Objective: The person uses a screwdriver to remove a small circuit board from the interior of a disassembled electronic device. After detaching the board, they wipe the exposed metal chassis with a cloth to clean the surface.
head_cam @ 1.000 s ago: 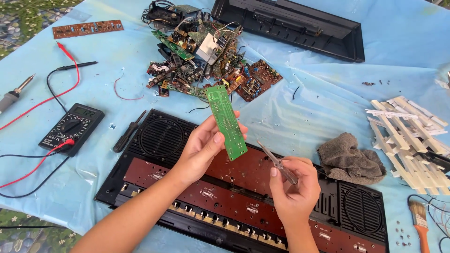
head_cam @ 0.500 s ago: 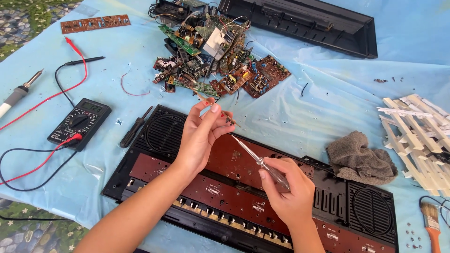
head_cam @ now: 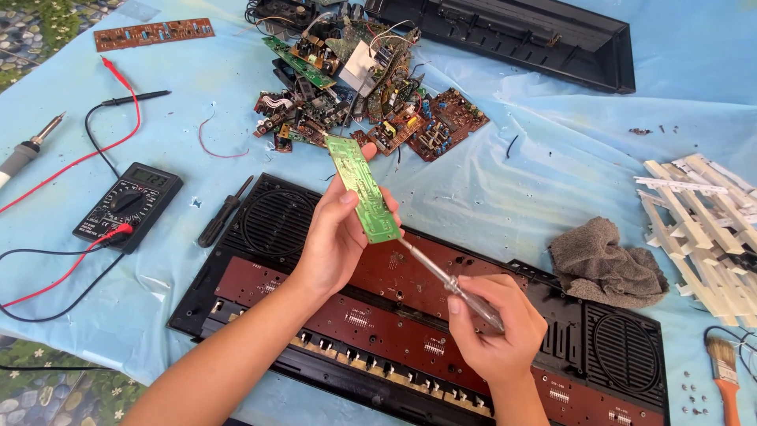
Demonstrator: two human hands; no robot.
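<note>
Left hand [head_cam: 335,241]: closed on the lower part of a narrow green circuit board [head_cam: 363,188], thumb across its face, board tilted up and away.
Right hand [head_cam: 495,331]: clamped round the clear handle of a screwdriver [head_cam: 441,276], shaft slanting up-left, tip touching the board's lower end.
Step in hand, as judged: probing or prying at the board's bottom edge while held in the air.
Next move, as judged: calls for a steady left grip and light pressure on the tip, lest it slip toward the thumb.
Under both hands: opened keyboard chassis [head_cam: 276,229], black, with brown boards and round speaker grilles.
Beyond the left hand: heap of loose circuit boards [head_cam: 371,87]; farther, a long black casing [head_cam: 536,35].
Left of the left hand: black screwdriver [head_cam: 223,211], black multimeter [head_cam: 128,207] with red and black leads, soldering iron [head_cam: 27,150].
Right of the right hand: grey rag [head_cam: 607,264], white keys [head_cam: 702,229], orange-handled brush [head_cam: 721,371].
Labels, packages: none legible; only a grey display on the meter.
</note>
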